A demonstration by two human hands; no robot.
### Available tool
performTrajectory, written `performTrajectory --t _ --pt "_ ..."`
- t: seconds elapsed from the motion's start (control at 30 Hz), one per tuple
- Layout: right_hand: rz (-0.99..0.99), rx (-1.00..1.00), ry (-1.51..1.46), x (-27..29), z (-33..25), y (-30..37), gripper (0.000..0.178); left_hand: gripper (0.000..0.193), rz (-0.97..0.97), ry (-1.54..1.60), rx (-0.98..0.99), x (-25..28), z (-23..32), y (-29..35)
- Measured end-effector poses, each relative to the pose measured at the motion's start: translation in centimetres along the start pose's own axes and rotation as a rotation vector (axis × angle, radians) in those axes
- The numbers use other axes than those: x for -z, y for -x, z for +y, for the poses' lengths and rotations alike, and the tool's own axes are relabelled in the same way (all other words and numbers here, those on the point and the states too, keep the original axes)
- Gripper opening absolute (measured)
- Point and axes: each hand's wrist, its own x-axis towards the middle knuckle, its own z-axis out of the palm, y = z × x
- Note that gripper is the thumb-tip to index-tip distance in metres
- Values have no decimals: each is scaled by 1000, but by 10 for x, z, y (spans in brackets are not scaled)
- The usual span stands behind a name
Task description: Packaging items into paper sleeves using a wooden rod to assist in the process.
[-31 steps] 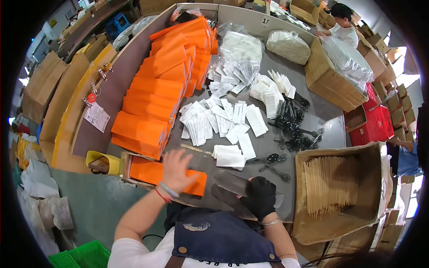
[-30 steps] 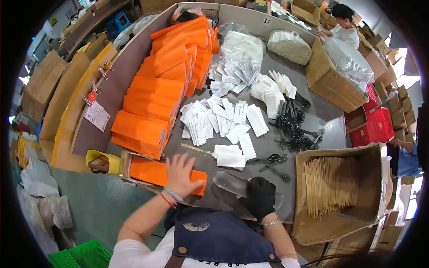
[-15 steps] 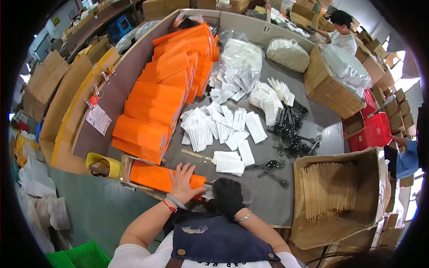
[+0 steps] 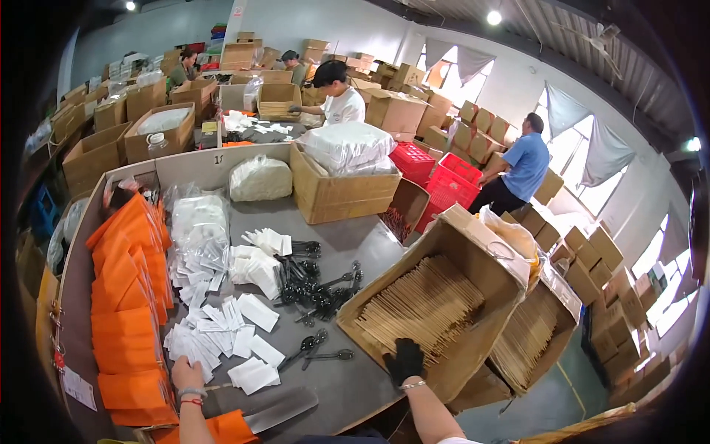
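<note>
My left hand [image 4: 187,374] is at the near edge of the loose white paper packets [image 4: 198,339], fingers curled down against them; whether one is pinched is hard to see. Just below it lies an orange pouch [image 4: 227,427], with a flat greyish, see-through strip [image 4: 285,409] sticking out. In a black glove, my right hand [image 4: 405,360] reaches over the near side of a cardboard box [image 4: 362,325], fingers apart at the ends of the thin tan sticks [image 4: 421,303]. Black plastic spoons [image 4: 318,288] lie in a heap between the packets and the box.
Overlapping orange pouches [image 4: 126,337] line the table's left side. A wrapped white bundle [image 4: 260,178] and a box with a plastic-wrapped pack [image 4: 347,194] stand at the back. Another stick box [image 4: 529,333] sits right. Beyond, a person in blue [image 4: 526,159] stands by red crates [image 4: 452,181].
The view has swung up and right. My right hand has left the orange pouch for the box of sticks. My left hand has let go of the pouch and moved to the white packets.
</note>
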Motion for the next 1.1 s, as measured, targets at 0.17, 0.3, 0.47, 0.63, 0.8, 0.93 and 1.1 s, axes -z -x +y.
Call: performTrajectory --t 0.17,0.3,0.47,0.63,0.8,0.93,1.1 --pt "-166 -76 87 -8 31 0 24 23 -34 163 -8 14 -14 12" --pt "-184 -43 179 -46 36 -9 24 23 -38 401 30 41 -9 43" --pt "-99 -60 43 -67 65 -6 27 17 -172 334 -54 60 18 64" --pt "-145 -131 26 -41 46 -7 36 17 -243 277 -179 51 35 82" --pt "244 -138 -317 -38 25 -4 36 14 -272 236 -376 26 65 87" --pt "372 -187 -727 -33 1 10 35 25 -271 42 -503 14 82 90" --pt "201 -57 -585 -106 19 31 29 37 -355 -114 -426 -3 83 87"
